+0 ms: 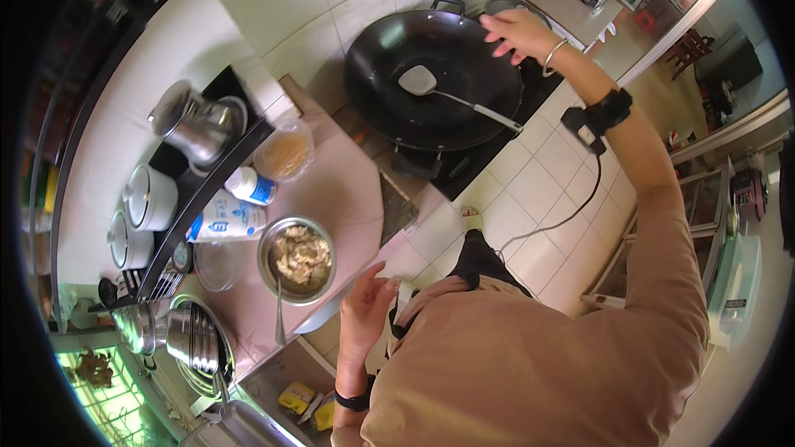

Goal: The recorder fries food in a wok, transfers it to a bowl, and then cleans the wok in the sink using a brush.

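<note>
My right hand (520,34) reaches over the far right rim of a large black wok (385,93), fingers apart and holding nothing. Inside the wok lies a metal spatula (418,80), its handle resting across the near right rim. The wok stands on a black stove (463,167). Near the counter's front edge hovers my left hand (367,307), with nothing seen in it and its fingers loosely spread. Just left of that hand, a steel bowl (264,261) holds a pale, lumpy minced mixture (303,254). A spoon (279,316) leans out of the bowl over its near side.
On the pink counter (348,192) are a white bottle (250,185), a printed bag (230,218) and a plastic-covered bowl (284,150). A black shelf (205,183) carries lidded white pots (151,197). A cable (559,223) hangs from my right wrist device. Below left is a sink (248,422).
</note>
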Tool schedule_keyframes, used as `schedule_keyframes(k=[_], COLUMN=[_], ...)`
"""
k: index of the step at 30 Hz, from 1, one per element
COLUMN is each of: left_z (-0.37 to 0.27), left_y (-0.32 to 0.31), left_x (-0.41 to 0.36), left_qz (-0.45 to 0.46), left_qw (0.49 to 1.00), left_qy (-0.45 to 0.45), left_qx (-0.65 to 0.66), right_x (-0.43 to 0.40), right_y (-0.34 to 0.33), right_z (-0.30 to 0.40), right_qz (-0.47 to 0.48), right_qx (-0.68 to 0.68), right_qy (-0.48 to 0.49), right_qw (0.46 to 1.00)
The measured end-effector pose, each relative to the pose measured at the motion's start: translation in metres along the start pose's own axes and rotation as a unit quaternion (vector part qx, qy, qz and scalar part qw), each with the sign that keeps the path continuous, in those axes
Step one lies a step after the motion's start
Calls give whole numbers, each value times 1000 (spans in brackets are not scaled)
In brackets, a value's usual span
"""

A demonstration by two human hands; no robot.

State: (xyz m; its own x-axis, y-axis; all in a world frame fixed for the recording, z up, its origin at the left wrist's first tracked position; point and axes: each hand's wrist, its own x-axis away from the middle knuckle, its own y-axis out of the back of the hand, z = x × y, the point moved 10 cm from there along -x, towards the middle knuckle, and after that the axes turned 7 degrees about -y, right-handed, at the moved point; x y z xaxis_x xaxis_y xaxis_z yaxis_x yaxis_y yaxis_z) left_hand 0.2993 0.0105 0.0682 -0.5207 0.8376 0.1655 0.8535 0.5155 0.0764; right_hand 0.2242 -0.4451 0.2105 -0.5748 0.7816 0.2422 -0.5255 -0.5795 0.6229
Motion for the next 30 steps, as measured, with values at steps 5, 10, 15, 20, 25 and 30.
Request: schedule_keyframes(k=[5, 10, 15, 20, 25, 30], left_z=[-9, 25, 53, 70, 81, 77], left_y=[-64, -120, -146, -138, -122, -118], left_x=[-51, -98, -126, -138, -141, -149], left_qz=[26, -66, -225, -416, -507, -520], left_qw=[998, 980, 941, 875, 832, 827], left_qy=[28, 102, 167, 137, 118, 68], left_qx=[41, 160, 189, 206, 194, 202], right_x=[-119, -208, -324, -405, -421, -407], right_y=[76, 69, 32, 11, -16, -18], right_z=[-90, -106, -134, -150, -146, -142], right_qz=[-13, -5, 79, 53, 129, 195], right_qx=[94, 30, 88, 57, 5, -35], right_qy=[-58, -19, -23, 42, 36, -45], right_qw=[994, 999, 993, 996, 991, 979])
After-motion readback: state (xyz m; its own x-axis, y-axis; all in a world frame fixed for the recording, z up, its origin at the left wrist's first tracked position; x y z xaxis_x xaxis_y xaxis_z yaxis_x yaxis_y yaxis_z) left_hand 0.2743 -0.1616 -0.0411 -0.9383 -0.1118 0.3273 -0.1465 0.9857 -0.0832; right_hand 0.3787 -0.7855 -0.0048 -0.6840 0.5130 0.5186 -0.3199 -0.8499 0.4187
